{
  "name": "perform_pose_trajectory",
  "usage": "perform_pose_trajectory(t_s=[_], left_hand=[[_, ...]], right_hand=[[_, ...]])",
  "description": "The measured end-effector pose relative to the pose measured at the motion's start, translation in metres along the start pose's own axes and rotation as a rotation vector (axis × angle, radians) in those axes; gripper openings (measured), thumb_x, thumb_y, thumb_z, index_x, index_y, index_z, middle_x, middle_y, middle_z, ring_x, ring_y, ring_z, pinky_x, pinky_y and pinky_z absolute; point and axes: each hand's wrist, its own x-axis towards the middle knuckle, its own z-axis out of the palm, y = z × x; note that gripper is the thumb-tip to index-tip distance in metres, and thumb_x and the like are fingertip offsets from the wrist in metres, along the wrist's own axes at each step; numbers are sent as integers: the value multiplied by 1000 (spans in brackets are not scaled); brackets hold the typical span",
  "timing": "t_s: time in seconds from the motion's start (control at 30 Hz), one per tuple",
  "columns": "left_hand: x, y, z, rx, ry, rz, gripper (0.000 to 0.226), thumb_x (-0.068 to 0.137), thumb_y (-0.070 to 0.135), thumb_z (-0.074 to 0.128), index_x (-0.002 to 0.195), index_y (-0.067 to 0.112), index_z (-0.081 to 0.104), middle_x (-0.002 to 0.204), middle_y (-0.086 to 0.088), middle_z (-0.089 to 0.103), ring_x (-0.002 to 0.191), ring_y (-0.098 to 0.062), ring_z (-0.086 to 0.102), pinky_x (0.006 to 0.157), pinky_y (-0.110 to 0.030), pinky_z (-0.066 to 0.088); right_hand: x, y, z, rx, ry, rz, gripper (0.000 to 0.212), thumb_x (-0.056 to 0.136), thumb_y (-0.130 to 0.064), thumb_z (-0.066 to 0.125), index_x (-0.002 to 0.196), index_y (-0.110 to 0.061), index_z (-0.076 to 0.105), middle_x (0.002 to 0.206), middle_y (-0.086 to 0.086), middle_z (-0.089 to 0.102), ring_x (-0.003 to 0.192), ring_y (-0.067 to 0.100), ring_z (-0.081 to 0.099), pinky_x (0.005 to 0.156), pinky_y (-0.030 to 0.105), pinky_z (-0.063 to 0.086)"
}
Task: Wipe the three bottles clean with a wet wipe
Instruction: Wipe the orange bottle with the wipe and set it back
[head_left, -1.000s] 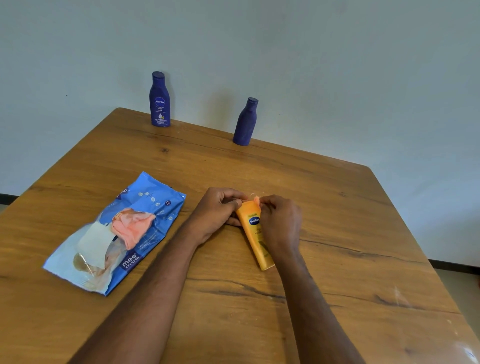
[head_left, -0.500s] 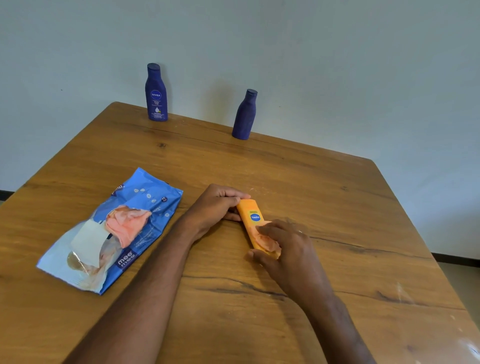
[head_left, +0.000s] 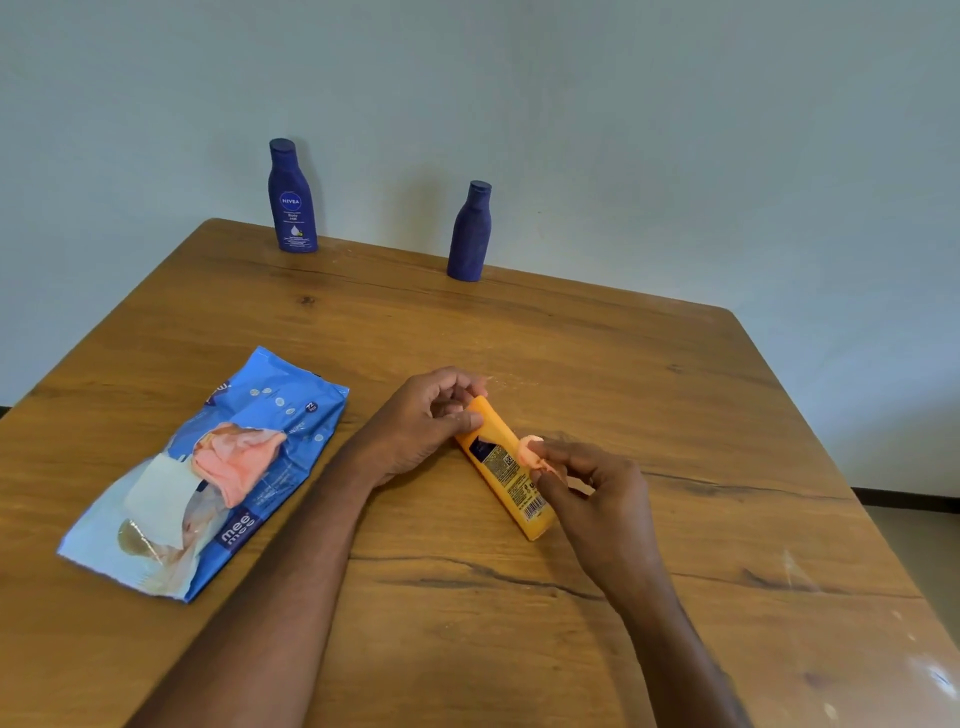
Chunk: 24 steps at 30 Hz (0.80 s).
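Now that the yellow bottle (head_left: 506, 465) is rolled barcode-up, left hand (head_left: 421, 426) grips its top while right hand (head_left: 587, 488) pinches the wipe (head_left: 527, 451) against the unwiped side.

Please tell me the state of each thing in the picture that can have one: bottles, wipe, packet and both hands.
Orange bottle: lying on the table, barcode side up.
Left hand: grips the orange bottle's far end.
Right hand: pinches the pink wipe against the bottle.
Nivea bottle: upright, capped.
Plain blue bottle: upright, capped.
Wipes packet: lying flat, flap open, a pink wipe sticking out.
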Motion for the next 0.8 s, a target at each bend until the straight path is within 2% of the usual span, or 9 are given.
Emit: perform_pose_trajectory(t_s=[0.1,0.27,0.33,0.43,0.6,0.67,0.8], left_hand=[[-1,4,1,-46,-77,-36,26,94,7,65,118,17,59,114,0,74,108,-16,68,91,-36,58],[-3,3,2,-34,3,4,28,92,7,68,116,19,60,107,-3,72,103,-16,69,88,-35,59],[-3,4,3,-26,25,30,29,92,8,69,116,20,60,107,1,73,103,-13,68,88,-34,58],[-1,3,1,-3,-3,46,31,90,7,70,117,18,61,110,3,73,106,-12,68,89,-33,58],[-2,-2,-6,146,-92,-11,52,87,11,76,134,26,61,125,10,66,116,-2,61,101,-27,52],[-3,0,-6,222,-116,-17,51,88,14,75,134,31,60,127,14,63,115,2,58,97,-21,51],[-5,4,-4,261,-85,5,48,88,15,74,130,34,62,123,17,58,111,-1,54,92,-23,49]], right_hand=[[-2,0,1,-91,35,-21,34,85,-3,77,107,-30,76,111,-25,69,110,-13,61,85,14,55],[-11,-6,-5,-268,15,-155,26,91,-26,71,117,-27,74,124,-21,65,121,-10,57,99,20,51],[-14,-7,-12,-302,21,-171,25,92,-23,71,115,-30,73,125,-22,65,123,-7,57,101,21,50],[-17,-3,-18,-370,51,-190,36,85,-11,78,112,-34,71,120,-27,61,117,-7,61,97,15,51],[-17,5,-19,-430,105,-236,34,79,-3,83,107,-23,78,116,-12,72,100,-5,68,87,7,50],[-17,6,-18,-376,116,-203,37,78,-4,83,109,-23,77,113,-10,75,95,-5,69,83,10,53],[-15,3,-20,-205,128,-31,30,81,-13,82,108,-25,77,109,-18,74,95,-5,68,82,18,57]])
